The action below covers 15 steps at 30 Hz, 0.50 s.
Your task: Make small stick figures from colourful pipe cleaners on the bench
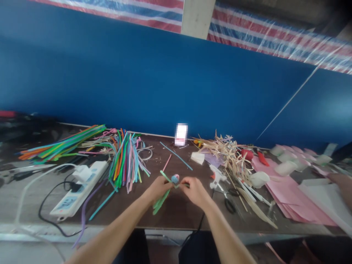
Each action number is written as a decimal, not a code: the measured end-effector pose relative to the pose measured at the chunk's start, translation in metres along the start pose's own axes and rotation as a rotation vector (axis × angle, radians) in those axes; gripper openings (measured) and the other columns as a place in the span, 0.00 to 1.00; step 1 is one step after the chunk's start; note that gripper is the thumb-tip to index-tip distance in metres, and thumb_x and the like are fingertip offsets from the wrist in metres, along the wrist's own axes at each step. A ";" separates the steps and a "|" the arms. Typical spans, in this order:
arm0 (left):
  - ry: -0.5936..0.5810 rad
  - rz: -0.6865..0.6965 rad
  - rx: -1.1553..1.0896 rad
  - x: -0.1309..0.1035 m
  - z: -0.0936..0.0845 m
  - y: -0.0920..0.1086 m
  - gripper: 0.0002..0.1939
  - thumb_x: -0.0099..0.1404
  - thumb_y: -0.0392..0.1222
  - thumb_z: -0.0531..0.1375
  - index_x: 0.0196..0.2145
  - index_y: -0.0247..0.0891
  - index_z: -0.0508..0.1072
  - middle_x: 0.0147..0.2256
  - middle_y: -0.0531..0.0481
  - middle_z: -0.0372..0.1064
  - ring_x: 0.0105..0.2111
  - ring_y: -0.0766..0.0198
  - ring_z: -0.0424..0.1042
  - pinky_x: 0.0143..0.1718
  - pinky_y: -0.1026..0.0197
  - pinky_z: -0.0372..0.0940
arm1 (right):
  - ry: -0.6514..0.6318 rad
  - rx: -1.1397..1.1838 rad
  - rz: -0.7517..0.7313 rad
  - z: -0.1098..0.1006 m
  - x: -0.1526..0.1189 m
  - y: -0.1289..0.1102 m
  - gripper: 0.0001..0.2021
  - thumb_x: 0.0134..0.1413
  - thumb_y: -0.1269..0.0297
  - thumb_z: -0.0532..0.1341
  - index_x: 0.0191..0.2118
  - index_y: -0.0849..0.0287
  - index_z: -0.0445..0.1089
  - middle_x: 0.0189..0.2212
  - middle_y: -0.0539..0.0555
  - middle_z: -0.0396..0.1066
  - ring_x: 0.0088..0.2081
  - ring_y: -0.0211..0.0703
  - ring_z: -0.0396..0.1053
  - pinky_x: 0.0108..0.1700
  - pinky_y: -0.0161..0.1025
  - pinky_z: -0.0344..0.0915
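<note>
My left hand (160, 187) is closed on light green pipe cleaners (158, 207), whose fuzzy ends hang below the fingers and poke out above them. Between my two hands sits a small blue-and-pink curled piece (175, 179), at the top of the green stems. My right hand (194, 189) pinches at the right side of this piece, with what looks like a green end at the fingertips, partly hidden. On the table just beyond lie a pink pipe cleaner (167, 162) and a long blue pipe cleaner (176, 156).
Bundles of coloured pipe cleaners (125, 161) and a power strip (82, 192) with cords lie left. To the right are a white glue gun (218, 178), scissors (230, 205), dried straw-like flowers (233, 154) and pink sheets (291, 194). Another person's hand (341, 183) shows far right.
</note>
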<state>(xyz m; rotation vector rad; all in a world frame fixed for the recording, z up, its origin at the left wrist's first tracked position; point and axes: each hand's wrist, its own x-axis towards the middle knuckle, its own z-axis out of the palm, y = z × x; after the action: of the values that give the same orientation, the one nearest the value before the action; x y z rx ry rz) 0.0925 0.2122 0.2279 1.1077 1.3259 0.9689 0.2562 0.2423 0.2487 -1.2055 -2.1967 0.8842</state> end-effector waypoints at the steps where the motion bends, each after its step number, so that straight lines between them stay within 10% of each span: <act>1: 0.025 0.033 0.063 0.000 0.000 -0.001 0.11 0.49 0.43 0.57 0.15 0.36 0.62 0.11 0.59 0.53 0.13 0.71 0.54 0.16 0.67 0.46 | 0.066 -0.078 -0.029 0.002 -0.002 -0.003 0.06 0.47 0.69 0.56 0.25 0.59 0.70 0.22 0.49 0.70 0.25 0.37 0.66 0.29 0.31 0.56; 9: 0.269 0.040 -0.246 0.003 0.009 -0.007 0.12 0.48 0.40 0.59 0.14 0.36 0.60 0.12 0.60 0.52 0.15 0.72 0.53 0.18 0.67 0.48 | 0.284 -0.307 -0.190 0.029 -0.028 -0.012 0.13 0.55 0.69 0.49 0.41 0.57 0.70 0.28 0.54 0.71 0.31 0.40 0.69 0.33 0.32 0.60; 15: 0.217 -0.162 -0.551 -0.001 0.017 -0.008 0.07 0.52 0.40 0.57 0.22 0.34 0.65 0.16 0.56 0.59 0.15 0.71 0.60 0.19 0.67 0.58 | 0.333 0.059 -0.085 0.052 -0.023 0.009 0.14 0.54 0.68 0.50 0.41 0.58 0.71 0.31 0.55 0.72 0.32 0.41 0.69 0.34 0.34 0.64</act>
<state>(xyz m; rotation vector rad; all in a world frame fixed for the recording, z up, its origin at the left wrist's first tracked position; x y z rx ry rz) 0.1088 0.2084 0.2190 0.4793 1.1909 1.2592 0.2381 0.2098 0.2050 -1.1312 -1.9261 0.6548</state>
